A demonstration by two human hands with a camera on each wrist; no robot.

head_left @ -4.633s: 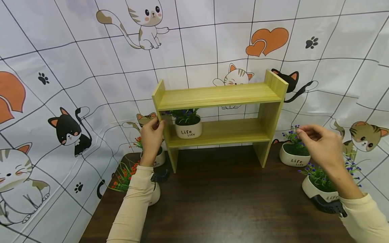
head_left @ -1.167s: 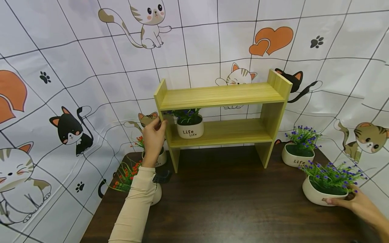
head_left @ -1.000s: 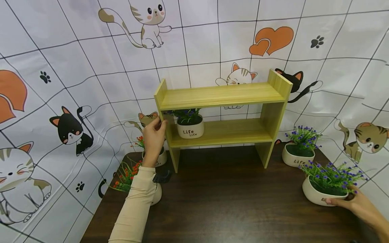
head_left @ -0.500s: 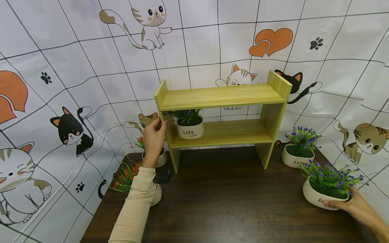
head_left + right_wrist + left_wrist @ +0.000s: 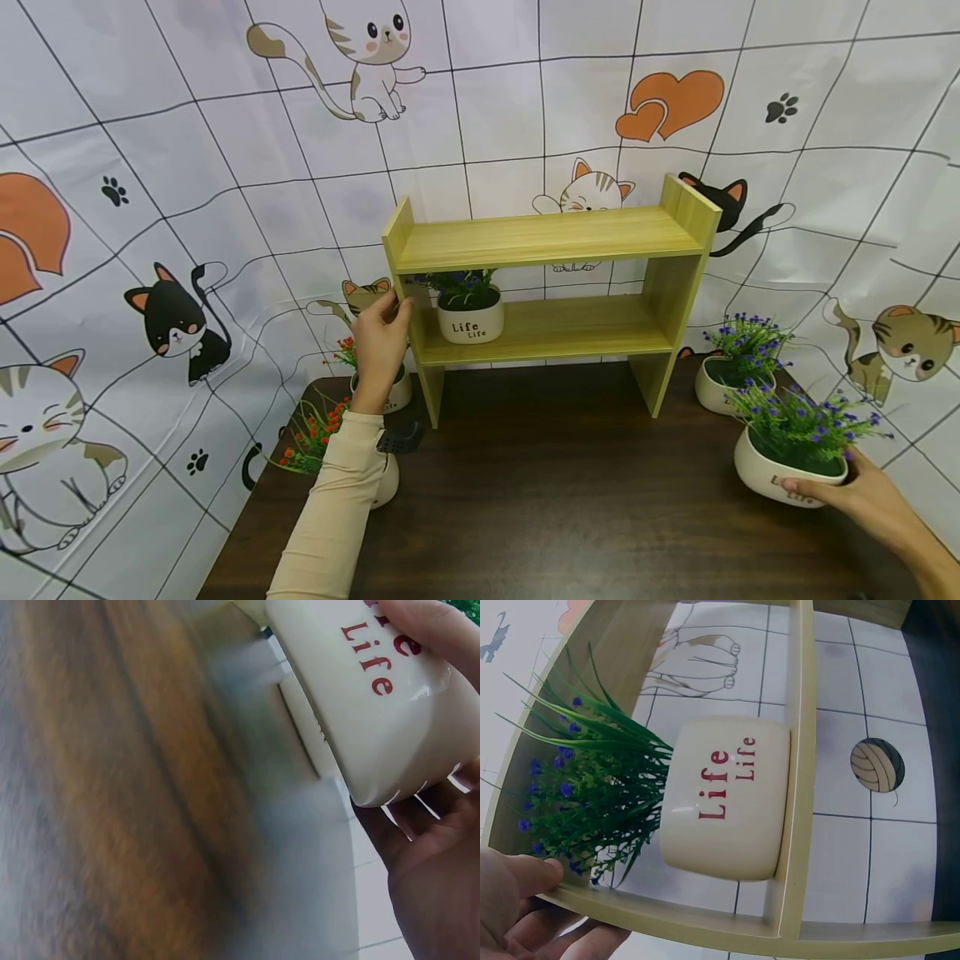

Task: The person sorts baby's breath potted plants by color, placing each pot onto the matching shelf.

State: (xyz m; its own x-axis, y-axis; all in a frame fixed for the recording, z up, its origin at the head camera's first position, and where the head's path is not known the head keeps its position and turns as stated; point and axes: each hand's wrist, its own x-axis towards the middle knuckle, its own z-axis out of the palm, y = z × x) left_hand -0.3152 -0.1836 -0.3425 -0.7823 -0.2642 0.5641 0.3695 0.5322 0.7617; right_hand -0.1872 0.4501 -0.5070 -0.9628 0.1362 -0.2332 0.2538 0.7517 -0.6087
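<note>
My left hand [image 5: 380,342] grips the left side panel of a light wooden two-tier shelf [image 5: 543,237]; in the left wrist view the thumb [image 5: 536,875] lies on the panel's inner face, the fingers beyond its edge. On the lower tier, next to that panel, stands a white "Life" pot with purple flowers [image 5: 470,315]. My right hand [image 5: 862,496] holds another white oval pot with purple flowers [image 5: 783,467], thumb on the lettered front. In the right wrist view the held pot [image 5: 382,712] is tilted in frame, fingers curled round its far side and base.
Another purple-flowered pot [image 5: 716,390] stands at the back right of the dark wooden table [image 5: 585,500], partly behind the held one. Two pots with red-orange flowers, a back one [image 5: 397,392] and a front one [image 5: 386,483], stand left, partly behind my left arm. A cat-print wall covering [image 5: 495,108] is behind.
My right hand has gone from the back right pot's flowers to the front right pot, grasped it and shifted it slightly left and up. My left hand stays on the shelf panel.
</note>
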